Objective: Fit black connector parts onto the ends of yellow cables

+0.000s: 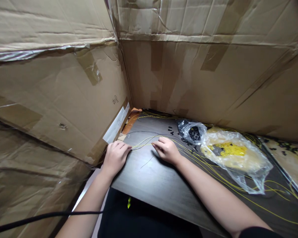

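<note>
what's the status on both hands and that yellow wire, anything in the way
Left hand, right hand: both pinching thin yellow wire. Wire spans the gap between them. Clear plastic bag off to the right, apart from both hands.

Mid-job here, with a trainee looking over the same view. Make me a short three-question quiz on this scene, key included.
1. Which is nearer the larger clear bag: the left hand or the right hand?
2. Multiple choice: what colour are the small pieces seen through the larger clear bag?
A) Red
B) Yellow
C) Blue
3. True or false: the left hand is gripping the larger clear bag.

Key
1. The right hand.
2. B.
3. False: its fingertips pinch thin strands.
</note>
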The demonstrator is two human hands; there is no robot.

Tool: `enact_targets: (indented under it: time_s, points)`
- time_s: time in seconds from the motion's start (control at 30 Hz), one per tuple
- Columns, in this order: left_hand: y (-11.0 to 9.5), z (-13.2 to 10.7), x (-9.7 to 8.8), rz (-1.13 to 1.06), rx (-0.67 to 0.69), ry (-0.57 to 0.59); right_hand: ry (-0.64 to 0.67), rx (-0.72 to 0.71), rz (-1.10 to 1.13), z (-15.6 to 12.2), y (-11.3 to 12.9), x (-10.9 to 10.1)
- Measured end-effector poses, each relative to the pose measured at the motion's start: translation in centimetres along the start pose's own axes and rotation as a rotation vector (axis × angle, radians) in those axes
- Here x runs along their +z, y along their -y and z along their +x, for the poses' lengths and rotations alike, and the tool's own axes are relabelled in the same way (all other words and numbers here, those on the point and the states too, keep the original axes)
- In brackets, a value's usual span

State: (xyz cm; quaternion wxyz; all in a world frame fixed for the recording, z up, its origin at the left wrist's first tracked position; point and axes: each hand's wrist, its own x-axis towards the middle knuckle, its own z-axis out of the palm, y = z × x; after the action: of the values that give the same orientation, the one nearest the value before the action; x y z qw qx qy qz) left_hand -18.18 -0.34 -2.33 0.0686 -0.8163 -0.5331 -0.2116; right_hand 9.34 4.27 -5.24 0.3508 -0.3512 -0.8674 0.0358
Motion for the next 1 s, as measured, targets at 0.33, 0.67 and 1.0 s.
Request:
enact_targets:
  time_s: [0.33, 0.67, 1.0]
  points:
    - [0.2, -0.1, 0.3, 0.006, -0.103, -0.025, -0.313, 0.027, 0.107, -0.6, 0.6, -1.1]
    - [0.0, 0.1, 0.7, 0.107, -0.122, -0.009, -0.56, 0.007, 0.194, -0.3, -0.5, -3.2]
    - [-0.1, 0.3, 0.8, 0.151, -0.161, -0.001, -0.96, 0.294, 0.302, 1.2, -1.0, -8.5]
